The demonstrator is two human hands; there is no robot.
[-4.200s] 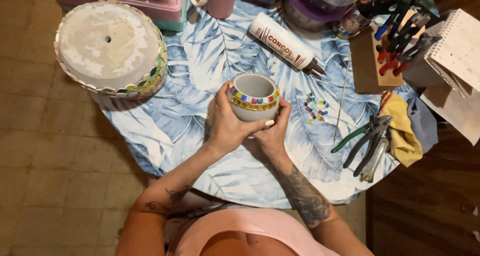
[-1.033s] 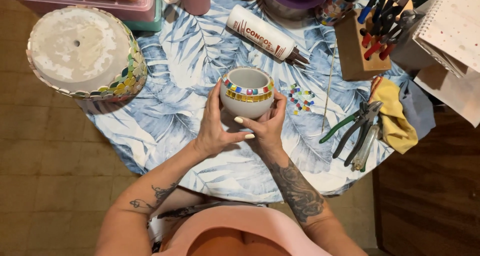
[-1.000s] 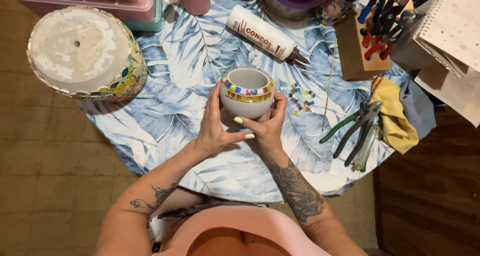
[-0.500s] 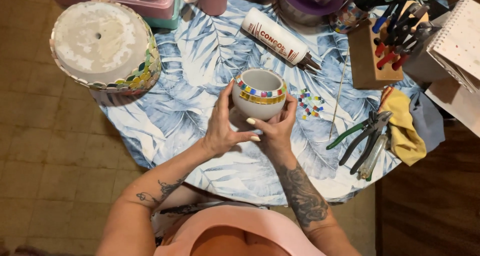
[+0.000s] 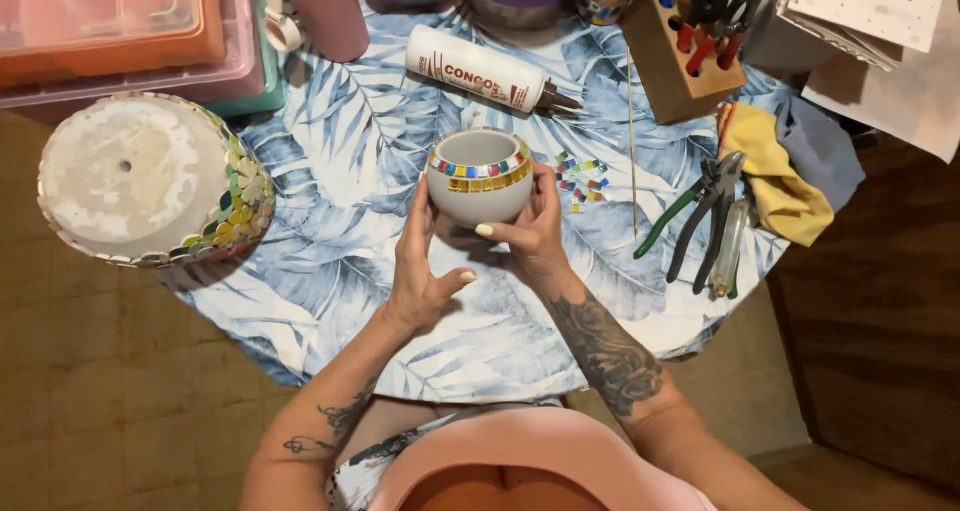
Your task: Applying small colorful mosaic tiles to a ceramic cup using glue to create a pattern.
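While you looked down at the round table with its blue leaf-print cloth (image 5: 330, 161), this was the picture:
Bowl: the small round white ceramic bowl with a rim band of coloured mosaic tiles (image 5: 480, 176) sat upright above the cloth, between your palms.
Left hand: your left hand (image 5: 420, 261) cupped the bowl's left side, fingers curled on it.
Right hand: your right hand (image 5: 535, 226) gripped its right side.
Nearby: loose coloured tiles (image 5: 582, 176) lay just right; green-handled pliers (image 5: 695, 211) farther right.
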